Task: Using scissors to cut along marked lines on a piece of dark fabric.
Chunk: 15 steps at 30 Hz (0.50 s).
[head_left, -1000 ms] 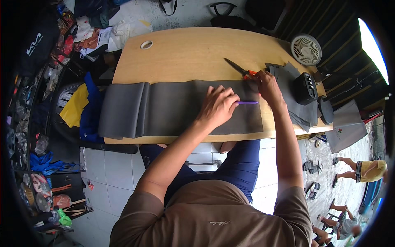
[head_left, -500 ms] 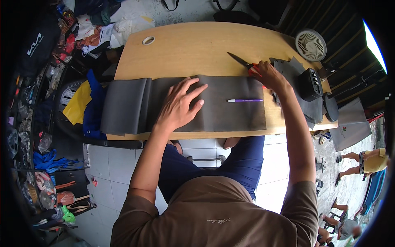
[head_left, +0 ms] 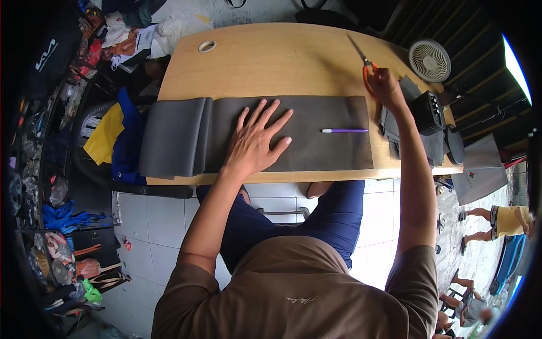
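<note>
A long dark grey sheet of fabric-like material [head_left: 316,155] lies along the near side of the wooden table, its left part folded over in layers. Flat on it, fingers spread, rests my left hand [head_left: 259,138]. My right hand [head_left: 387,90] grips the orange handles of a pair of scissors [head_left: 366,63], raised over the table's right side with the blades toward the far edge. A purple pen [head_left: 344,130] with a white end lies on the sheet, to the right of my left hand.
A roll of tape [head_left: 207,46] lies at the table's far left. On the right are stacked grey pieces [head_left: 432,150], a black box-shaped device [head_left: 425,113] and a round fan [head_left: 429,60]. Yellow material [head_left: 106,135] and blue material [head_left: 125,141] hang left of the table. People are at the far right.
My right hand has lifted the scissors up and away from the sheet's right end, toward the far side. My left hand has flattened and spread its fingers on the sheet.
</note>
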Each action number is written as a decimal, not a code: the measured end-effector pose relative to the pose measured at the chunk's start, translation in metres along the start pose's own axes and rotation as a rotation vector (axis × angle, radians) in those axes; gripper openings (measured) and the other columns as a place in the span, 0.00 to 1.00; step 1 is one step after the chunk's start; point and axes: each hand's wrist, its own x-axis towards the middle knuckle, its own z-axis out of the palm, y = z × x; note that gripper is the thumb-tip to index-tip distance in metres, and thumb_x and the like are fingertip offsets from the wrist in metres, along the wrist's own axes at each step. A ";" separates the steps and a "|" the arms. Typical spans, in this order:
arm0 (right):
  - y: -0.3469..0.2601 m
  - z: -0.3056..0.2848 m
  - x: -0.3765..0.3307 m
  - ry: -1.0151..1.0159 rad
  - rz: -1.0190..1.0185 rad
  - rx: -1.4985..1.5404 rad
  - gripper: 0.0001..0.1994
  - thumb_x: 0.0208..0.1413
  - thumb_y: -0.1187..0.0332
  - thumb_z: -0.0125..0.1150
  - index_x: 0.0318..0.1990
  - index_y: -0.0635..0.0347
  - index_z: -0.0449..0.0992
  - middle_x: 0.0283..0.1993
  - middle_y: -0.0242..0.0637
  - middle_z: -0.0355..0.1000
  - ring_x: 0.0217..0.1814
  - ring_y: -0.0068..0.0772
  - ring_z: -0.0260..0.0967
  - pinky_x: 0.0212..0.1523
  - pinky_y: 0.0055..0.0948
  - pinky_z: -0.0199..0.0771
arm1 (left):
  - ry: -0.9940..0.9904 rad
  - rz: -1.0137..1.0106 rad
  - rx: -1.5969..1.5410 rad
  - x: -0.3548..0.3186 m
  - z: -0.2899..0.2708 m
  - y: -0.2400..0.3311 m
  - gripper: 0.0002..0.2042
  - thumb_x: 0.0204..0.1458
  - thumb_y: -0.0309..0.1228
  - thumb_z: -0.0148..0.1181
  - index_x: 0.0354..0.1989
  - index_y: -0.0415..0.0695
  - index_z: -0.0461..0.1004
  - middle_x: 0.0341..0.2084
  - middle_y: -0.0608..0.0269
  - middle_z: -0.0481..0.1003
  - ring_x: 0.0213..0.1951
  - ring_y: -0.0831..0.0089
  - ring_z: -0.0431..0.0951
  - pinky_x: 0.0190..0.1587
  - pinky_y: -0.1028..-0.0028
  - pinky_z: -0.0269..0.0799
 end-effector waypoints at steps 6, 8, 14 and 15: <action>-0.075 -0.039 -0.026 0.121 0.266 0.616 0.19 0.77 0.52 0.66 0.39 0.58 0.75 0.34 0.35 0.79 0.32 0.30 0.76 0.34 0.34 0.76 | -0.016 -0.012 0.033 -0.003 0.001 -0.002 0.32 0.74 0.57 0.54 0.85 0.68 0.64 0.86 0.59 0.58 0.85 0.51 0.56 0.85 0.42 0.46; -0.134 -0.045 -0.074 0.144 0.373 0.992 0.20 0.82 0.49 0.58 0.39 0.54 0.73 0.32 0.33 0.75 0.31 0.29 0.73 0.33 0.33 0.72 | 0.004 -0.002 0.010 -0.001 0.004 -0.003 0.33 0.73 0.57 0.56 0.85 0.66 0.65 0.85 0.57 0.60 0.85 0.50 0.58 0.85 0.41 0.47; -0.251 -0.037 -0.239 -0.308 0.581 1.537 0.31 0.84 0.36 0.33 0.48 0.57 0.67 0.35 0.48 0.77 0.33 0.42 0.78 0.40 0.40 0.83 | 0.032 -0.033 -0.038 -0.004 0.003 -0.001 0.37 0.72 0.57 0.56 0.85 0.55 0.63 0.84 0.53 0.61 0.84 0.50 0.59 0.86 0.43 0.48; -0.265 -0.039 -0.258 -0.387 0.730 1.541 0.30 0.84 0.36 0.34 0.49 0.56 0.67 0.35 0.49 0.78 0.33 0.44 0.80 0.41 0.42 0.85 | 0.025 -0.051 -0.040 -0.003 0.003 -0.001 0.38 0.73 0.59 0.54 0.86 0.54 0.61 0.85 0.53 0.59 0.84 0.52 0.58 0.86 0.45 0.48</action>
